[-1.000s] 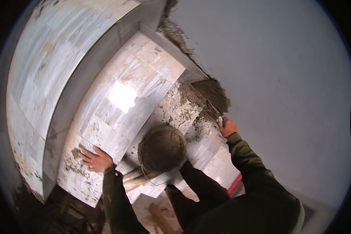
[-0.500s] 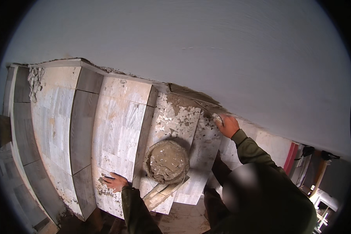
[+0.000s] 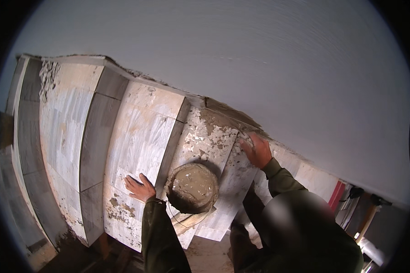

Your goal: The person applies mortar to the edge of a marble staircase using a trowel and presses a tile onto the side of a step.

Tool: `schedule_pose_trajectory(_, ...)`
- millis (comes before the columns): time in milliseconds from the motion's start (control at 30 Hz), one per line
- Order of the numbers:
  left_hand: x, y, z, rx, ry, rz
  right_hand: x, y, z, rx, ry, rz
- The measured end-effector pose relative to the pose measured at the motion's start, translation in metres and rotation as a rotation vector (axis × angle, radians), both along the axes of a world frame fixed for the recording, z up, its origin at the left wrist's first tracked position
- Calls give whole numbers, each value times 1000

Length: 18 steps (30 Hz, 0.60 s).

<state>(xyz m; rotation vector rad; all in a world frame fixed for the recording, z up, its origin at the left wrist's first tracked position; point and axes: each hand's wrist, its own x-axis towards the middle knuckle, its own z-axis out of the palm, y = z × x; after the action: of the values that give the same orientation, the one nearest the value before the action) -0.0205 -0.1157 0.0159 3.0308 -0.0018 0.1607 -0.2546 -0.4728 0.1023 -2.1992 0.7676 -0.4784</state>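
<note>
My left hand rests with spread fingers on a wood-look tiled stair tread, just left of the bucket. A round bucket of wet grey mortar stands on the step below, its wire handle hanging down the near side. By the wall's foot, my right hand is closed around what looks like a trowel, mostly covered by the fingers. Beyond it, a band of fresh mortar runs along the base of the wall. Dried mortar splotches cover the tread beside that band.
A smooth grey wall rises along the far side. More tiled steps continue to the left, with mortar crumbs in one corner. A wood strip lies beneath the bucket. A red upright stands at the right.
My left hand has slid away from the mortar splotches on its tread, farther from me and toward the bucket. My right hand has shifted slightly left and nearer, and the view has tilted a little.
</note>
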Motion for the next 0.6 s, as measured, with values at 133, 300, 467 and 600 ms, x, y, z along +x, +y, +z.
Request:
schedule_pose_trajectory(133,2,-1,5,10,42,-16,26,-11,7,-72,50,-11)
schedule_pose_trajectory(300,6,3,3,-2,65,14,54,-12,24,-34,105,-57)
schedule_pose_trajectory(467,3,-2,1,-1,84,2,65,-12,31,-173,132,21)
schedule_pose_trajectory(600,6,-3,10,-12,64,13,62,-12,35,-122,202,-16)
